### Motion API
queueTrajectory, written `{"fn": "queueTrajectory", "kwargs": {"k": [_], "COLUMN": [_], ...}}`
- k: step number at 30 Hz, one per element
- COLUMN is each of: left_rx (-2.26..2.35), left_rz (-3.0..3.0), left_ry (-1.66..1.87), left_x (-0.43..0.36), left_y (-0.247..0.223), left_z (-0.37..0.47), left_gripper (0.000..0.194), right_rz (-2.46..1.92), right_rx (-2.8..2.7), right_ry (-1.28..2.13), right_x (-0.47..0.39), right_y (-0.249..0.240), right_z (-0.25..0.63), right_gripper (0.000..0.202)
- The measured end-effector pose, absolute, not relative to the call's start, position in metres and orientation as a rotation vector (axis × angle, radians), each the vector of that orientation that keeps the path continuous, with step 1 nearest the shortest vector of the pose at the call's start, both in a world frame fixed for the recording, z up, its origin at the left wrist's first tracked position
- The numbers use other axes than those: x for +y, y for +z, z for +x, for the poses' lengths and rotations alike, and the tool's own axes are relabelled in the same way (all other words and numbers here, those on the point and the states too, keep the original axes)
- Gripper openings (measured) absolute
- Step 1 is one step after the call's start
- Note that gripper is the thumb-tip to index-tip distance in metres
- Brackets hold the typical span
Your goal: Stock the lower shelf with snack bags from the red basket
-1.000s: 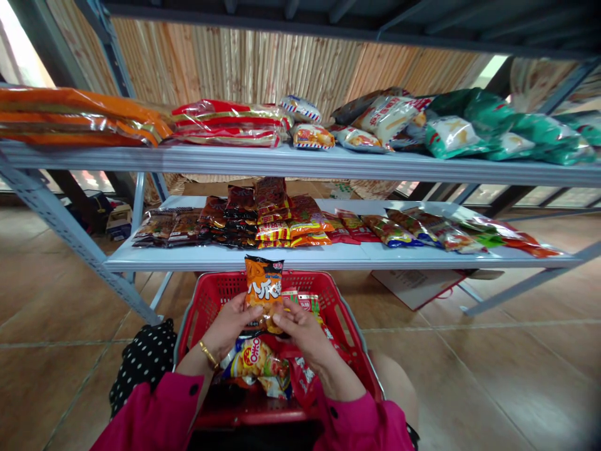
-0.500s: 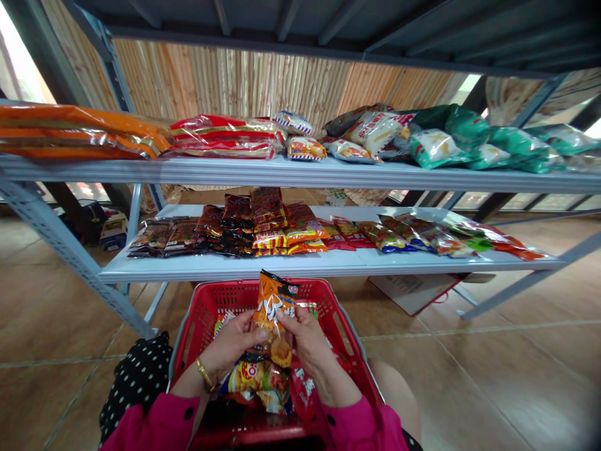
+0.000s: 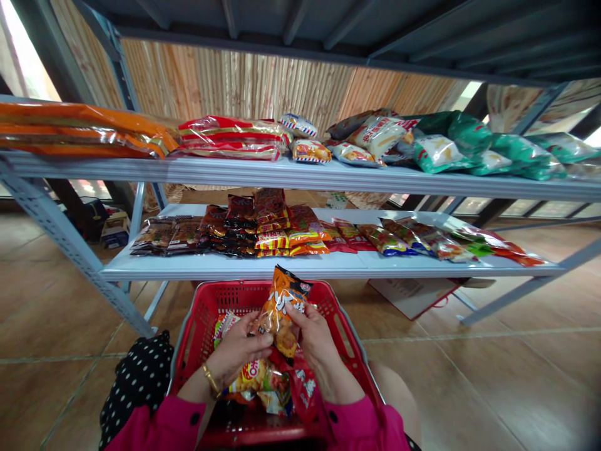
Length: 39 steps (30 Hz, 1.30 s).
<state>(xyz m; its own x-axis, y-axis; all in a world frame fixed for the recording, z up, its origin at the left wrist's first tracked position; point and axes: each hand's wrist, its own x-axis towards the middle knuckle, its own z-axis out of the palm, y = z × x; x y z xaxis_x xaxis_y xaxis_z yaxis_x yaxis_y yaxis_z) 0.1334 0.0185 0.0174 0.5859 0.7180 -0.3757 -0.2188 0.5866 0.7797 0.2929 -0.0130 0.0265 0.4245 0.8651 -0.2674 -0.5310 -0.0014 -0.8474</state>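
An orange snack bag (image 3: 285,300) with a black top edge and white lettering is held over a red plastic basket (image 3: 206,293). My right hand (image 3: 319,341) grips the bag's right side, thumb across its front. On the lower left side, my left hand (image 3: 241,347) has its thumb by the bag's edge and its fingers partly hidden behind it. Inside the basket, below my hands, lie a yellow snack bag (image 3: 253,374), a red snack packet (image 3: 304,391) and other packs, partly covered by my arms.
Ahead, the lower shelf (image 3: 357,266) carries stacked brown snack bags (image 3: 239,216), orange-red packs (image 3: 305,228) and flatter packets. On the shelf above lie red packs (image 3: 235,134) and green bags (image 3: 469,138). A cardboard box (image 3: 413,294) sits beneath, on the tiled floor.
The orange snack bag has shifted slightly right and tilted, its top leaning right. My left thumb has moved down toward the bag's lower left edge; my right hand has gone along with the bag.
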Motion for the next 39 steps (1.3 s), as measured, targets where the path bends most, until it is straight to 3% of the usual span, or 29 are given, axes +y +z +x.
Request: {"fn": "queueTrajectory", "kwargs": {"k": [5,21,29,39], "left_rx": [0.691,0.938,0.943,0.993], "left_rz": [0.686,0.828,0.877,0.885], "left_ry": [0.646,0.769,0.808,0.923], "left_x": [0.011,0.02,0.031,0.04], "left_y": [0.012,0.005,0.006,0.019], "left_z": [0.139,0.144,0.134,0.125], "left_gripper": [0.055,0.069,0.047,0.043], "right_rz": [-1.072,-1.116,-1.137,-1.13], "right_rx": [-0.265,-0.234,-0.153,-0.144], "right_ry": [1.104,1.148,1.171,1.053], "right_x": [-0.01,-0.01,-0.012,-0.01], "right_y": [0.03,0.033,0.033,0.027], "right_z": [0.291,0.289,0.306,0.324], "right_gripper": [0.046,0.048,0.04,0.038]}}
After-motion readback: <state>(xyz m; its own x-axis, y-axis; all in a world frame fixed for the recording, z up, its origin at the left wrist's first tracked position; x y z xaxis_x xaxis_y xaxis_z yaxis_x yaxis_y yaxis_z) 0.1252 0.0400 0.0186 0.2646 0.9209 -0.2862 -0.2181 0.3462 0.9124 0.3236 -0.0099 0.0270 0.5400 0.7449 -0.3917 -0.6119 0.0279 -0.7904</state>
